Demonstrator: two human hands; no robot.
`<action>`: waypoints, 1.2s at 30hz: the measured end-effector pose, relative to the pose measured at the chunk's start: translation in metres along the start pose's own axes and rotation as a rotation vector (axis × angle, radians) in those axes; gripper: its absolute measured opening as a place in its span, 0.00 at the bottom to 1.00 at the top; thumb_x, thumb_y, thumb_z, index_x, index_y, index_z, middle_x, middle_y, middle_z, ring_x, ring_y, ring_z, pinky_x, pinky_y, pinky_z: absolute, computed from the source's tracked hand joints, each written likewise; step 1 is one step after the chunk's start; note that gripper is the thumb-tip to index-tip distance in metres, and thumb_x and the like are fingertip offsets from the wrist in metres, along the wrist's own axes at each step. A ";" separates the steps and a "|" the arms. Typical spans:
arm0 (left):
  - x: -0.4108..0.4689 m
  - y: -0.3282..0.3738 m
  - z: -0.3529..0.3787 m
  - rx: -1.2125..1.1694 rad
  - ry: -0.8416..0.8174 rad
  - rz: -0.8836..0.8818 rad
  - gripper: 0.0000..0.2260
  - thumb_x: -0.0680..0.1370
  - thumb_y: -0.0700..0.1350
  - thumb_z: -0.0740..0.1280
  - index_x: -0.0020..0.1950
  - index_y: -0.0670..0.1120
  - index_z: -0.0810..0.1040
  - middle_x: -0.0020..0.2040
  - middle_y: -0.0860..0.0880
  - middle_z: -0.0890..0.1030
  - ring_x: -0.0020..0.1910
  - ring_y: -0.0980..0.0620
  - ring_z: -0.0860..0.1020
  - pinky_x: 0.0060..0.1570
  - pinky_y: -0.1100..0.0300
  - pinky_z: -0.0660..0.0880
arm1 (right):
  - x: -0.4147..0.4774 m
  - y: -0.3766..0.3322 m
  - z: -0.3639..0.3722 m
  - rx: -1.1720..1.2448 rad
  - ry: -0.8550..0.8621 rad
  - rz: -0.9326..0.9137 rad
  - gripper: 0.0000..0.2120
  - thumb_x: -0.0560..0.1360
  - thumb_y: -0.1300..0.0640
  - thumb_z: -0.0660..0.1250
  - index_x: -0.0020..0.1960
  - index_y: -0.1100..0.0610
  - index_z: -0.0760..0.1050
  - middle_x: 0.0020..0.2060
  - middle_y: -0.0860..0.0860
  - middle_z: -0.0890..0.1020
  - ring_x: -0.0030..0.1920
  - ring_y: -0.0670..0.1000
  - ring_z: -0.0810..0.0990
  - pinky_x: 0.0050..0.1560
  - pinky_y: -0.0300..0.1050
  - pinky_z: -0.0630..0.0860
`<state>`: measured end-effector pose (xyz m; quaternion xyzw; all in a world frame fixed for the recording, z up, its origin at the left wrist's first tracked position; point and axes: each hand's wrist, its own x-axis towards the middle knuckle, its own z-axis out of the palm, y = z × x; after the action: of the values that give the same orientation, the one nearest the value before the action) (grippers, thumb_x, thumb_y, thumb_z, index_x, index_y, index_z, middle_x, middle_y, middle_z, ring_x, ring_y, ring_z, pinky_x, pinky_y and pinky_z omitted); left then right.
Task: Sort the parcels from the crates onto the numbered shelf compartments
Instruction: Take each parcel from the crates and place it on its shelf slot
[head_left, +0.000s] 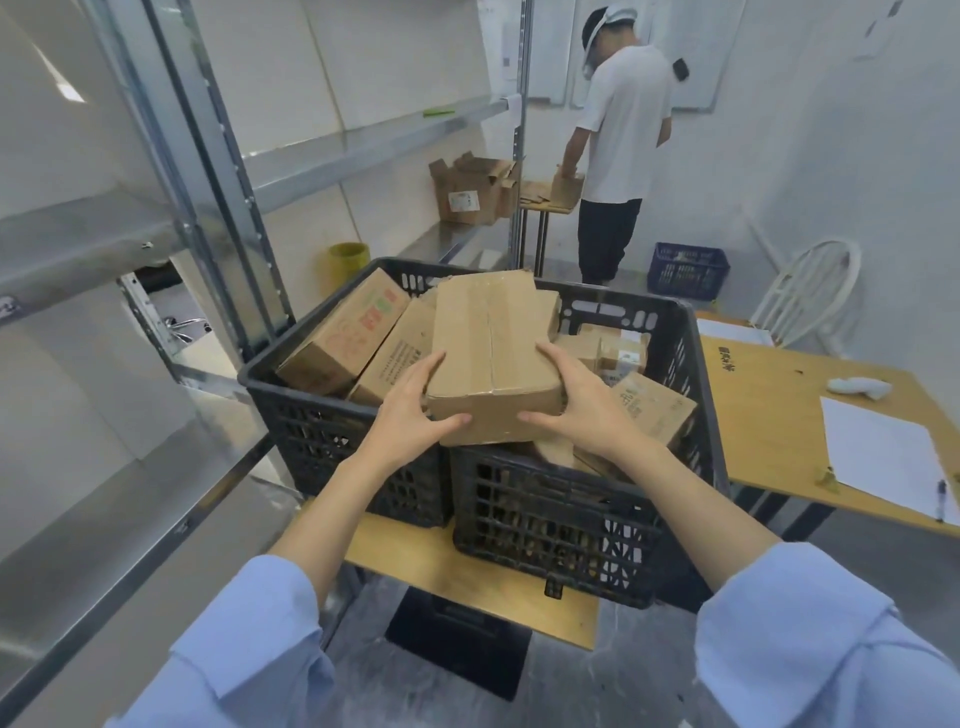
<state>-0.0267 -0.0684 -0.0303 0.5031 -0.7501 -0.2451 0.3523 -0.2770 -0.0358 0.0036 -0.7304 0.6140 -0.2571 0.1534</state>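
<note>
A plain brown cardboard parcel (493, 358), its centre seam sealed with clear tape and bearing no print on the faces that show, lies on top of the heap in a black plastic lattice crate (545, 519), its near end over the crate's near rim. The left hand (415, 400) grips its 9 o'clock corner and the right hand (576, 400) its 3 o'clock corner; on each, the fingers wrap the top edge and side while the thumb presses the near end face. The crate stands on a pale wooden surface (467, 571). Inside it, at 10 o'clock of the held parcel, a brown box with red and green print (345, 332) leans on the rim, and just beside it lies a box with rows of small black characters (400, 358); at 2 o'clock sits a small box with a white label (621, 348), and at 4 o'clock a box with bold black characters (654, 410). All of this writing is too blurred to read. A grey metal shelf rack (208, 208) rises at 9 o'clock, with an opened, labelled carton (467, 192) on a far shelf. At 1 o'clock a second person in a white T-shirt (623, 130) stands facing away, with a blue crate (685, 270) on the floor nearby. At 3 o'clock a white paper sheet (883, 457) and a pen (941, 499) lie on a second wooden surface (769, 415).
</note>
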 end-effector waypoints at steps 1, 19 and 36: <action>0.000 0.001 0.001 -0.016 0.014 0.005 0.40 0.71 0.54 0.76 0.78 0.54 0.60 0.75 0.54 0.66 0.70 0.59 0.64 0.68 0.58 0.64 | -0.001 0.000 0.001 0.023 0.004 0.003 0.46 0.70 0.43 0.76 0.79 0.47 0.52 0.75 0.48 0.65 0.71 0.51 0.68 0.70 0.57 0.69; -0.073 0.032 -0.023 -0.148 -0.003 0.118 0.31 0.72 0.52 0.76 0.71 0.55 0.65 0.66 0.61 0.68 0.60 0.73 0.66 0.53 0.80 0.64 | -0.104 -0.048 0.015 0.305 0.142 0.081 0.39 0.72 0.40 0.72 0.76 0.47 0.57 0.71 0.44 0.67 0.67 0.44 0.67 0.69 0.53 0.72; -0.186 0.075 -0.046 -0.364 -0.132 0.133 0.43 0.71 0.40 0.76 0.80 0.52 0.55 0.71 0.54 0.64 0.68 0.52 0.70 0.64 0.57 0.73 | -0.252 -0.110 0.018 0.377 0.223 0.211 0.57 0.70 0.49 0.77 0.80 0.44 0.35 0.76 0.46 0.54 0.74 0.48 0.61 0.74 0.52 0.63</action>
<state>0.0106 0.1315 0.0002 0.3635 -0.7465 -0.3850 0.4030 -0.2055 0.2304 0.0008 -0.5877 0.6411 -0.4289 0.2443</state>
